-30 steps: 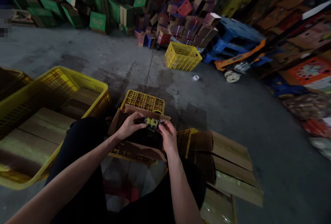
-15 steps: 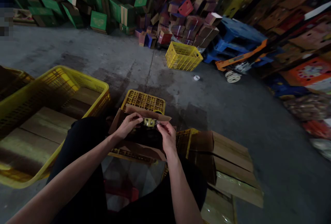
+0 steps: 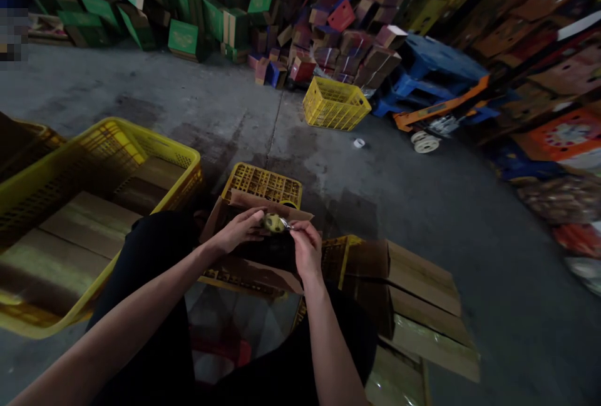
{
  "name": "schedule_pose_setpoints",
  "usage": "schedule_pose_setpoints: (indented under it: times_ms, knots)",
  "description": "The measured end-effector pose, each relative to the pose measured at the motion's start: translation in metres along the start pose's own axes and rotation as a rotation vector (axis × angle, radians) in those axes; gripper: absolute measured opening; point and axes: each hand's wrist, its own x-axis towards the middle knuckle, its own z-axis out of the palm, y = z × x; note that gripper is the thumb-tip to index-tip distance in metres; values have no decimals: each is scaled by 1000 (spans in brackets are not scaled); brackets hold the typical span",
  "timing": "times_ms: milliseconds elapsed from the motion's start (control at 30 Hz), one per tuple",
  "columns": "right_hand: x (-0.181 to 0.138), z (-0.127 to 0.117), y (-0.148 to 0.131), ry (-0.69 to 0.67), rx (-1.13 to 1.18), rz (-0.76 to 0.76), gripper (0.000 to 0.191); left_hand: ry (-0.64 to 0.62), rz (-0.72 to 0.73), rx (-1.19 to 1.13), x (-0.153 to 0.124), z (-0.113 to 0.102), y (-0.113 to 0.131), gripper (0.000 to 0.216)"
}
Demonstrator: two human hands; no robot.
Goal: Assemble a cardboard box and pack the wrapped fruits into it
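Between my hands is a small yellow-green item with dark spots, seemingly in a clear, shiny wrapper; its exact kind is too small to tell. My left hand is closed on its left side, thumb on top. With fingertips pinched together, my right hand grips the shiny twisted wrapper end at the right. Directly beneath is an open cardboard box with its flaps spread; its inside is dark. This box rests on an upturned yellow plastic crate between my knees.
At my left stands a large yellow crate holding closed cardboard boxes. Open-flapped cartons stand at my right. Further off are a yellow basket, blue pallets, an orange pallet jack and heaped green boxes.
My left hand has shifted from pinching the wrapper's left end to holding the item's side. The right end now looks drawn into a twist. The camera view has shifted slightly.
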Motion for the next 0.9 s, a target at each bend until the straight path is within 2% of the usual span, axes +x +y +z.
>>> schedule_pose_setpoints:
  times_ms: [100, 233, 367, 500, 600, 700, 800, 900]
  knots:
    - [0, 0, -3, -49, -21, -27, 3, 19, 61, -14, 1, 1, -1, 55]
    - [2, -2, -5, -26, -58, -38, 2, 47, 147, -27, 3, -1, -1, 50]
    - [3, -2, -1, 34, 31, 91, 8, 73, 206, -22, 2, -2, 1, 46]
    - [1, 0, 0, 37, 113, 199, 25, 69, 271, 4, 2, -2, 0, 44]
    - [-2, -1, 0, 3, 84, 196, 46, 58, 319, 51, 4, -3, -3, 41]
    - [-3, -3, 0, -15, 54, 190, 56, 52, 344, 103, 4, -4, -3, 37]
    - [-3, -4, 1, -17, 45, 176, 56, 46, 360, 143, 2, -1, -1, 47]
    - [-1, -3, 3, -21, 24, 174, 54, 9, 351, 163, 0, 3, 3, 71]
